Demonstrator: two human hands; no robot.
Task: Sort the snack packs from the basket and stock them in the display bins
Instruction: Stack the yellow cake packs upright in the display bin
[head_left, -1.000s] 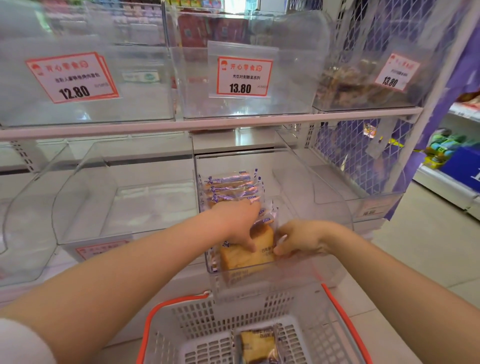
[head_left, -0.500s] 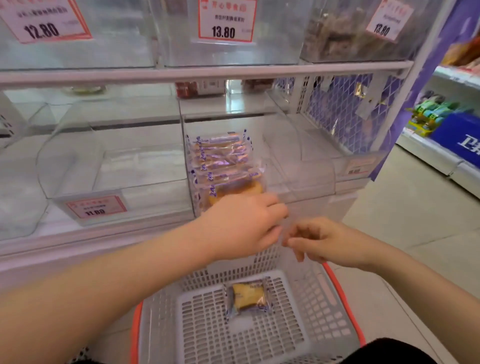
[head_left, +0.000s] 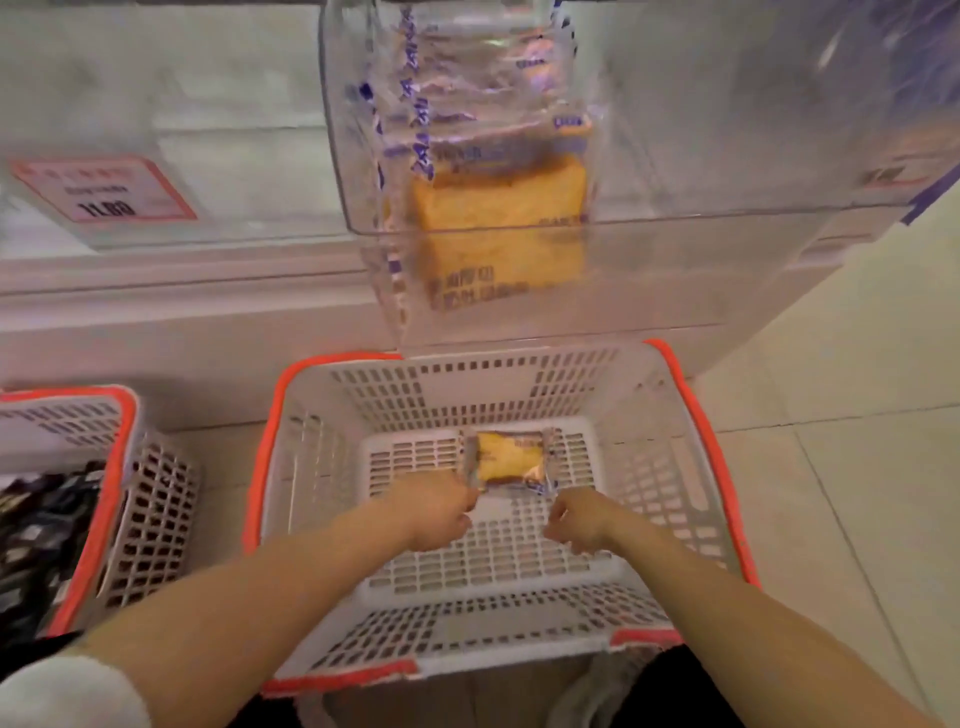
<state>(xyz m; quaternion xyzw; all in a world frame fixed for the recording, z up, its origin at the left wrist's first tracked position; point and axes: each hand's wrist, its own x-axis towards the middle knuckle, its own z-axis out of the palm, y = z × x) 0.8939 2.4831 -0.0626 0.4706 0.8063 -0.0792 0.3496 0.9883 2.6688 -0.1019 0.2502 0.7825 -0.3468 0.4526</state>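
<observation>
One snack pack (head_left: 506, 460), a yellow cake in a clear wrapper, lies on the floor of the white basket (head_left: 405, 395) with the orange rim. My left hand (head_left: 436, 512) is down in the basket with its fingers closed at the pack's left edge. Just short of the pack's near right corner, my right hand (head_left: 579, 522) has its fingers curled and holds nothing. Above the basket, the clear display bin (head_left: 675, 260) holds a row of the same packs (head_left: 498, 192) standing on edge.
A second orange-rimmed basket (head_left: 117, 467) with dark-wrapped packs (head_left: 41, 525) stands to the left. An empty clear bin with a red price tag (head_left: 104, 189) is at upper left. Pale floor tiles (head_left: 857, 467) lie to the right.
Both hands left the display bin and came down into the basket to the last pack. My view tipped down from the shelves to the basket.
</observation>
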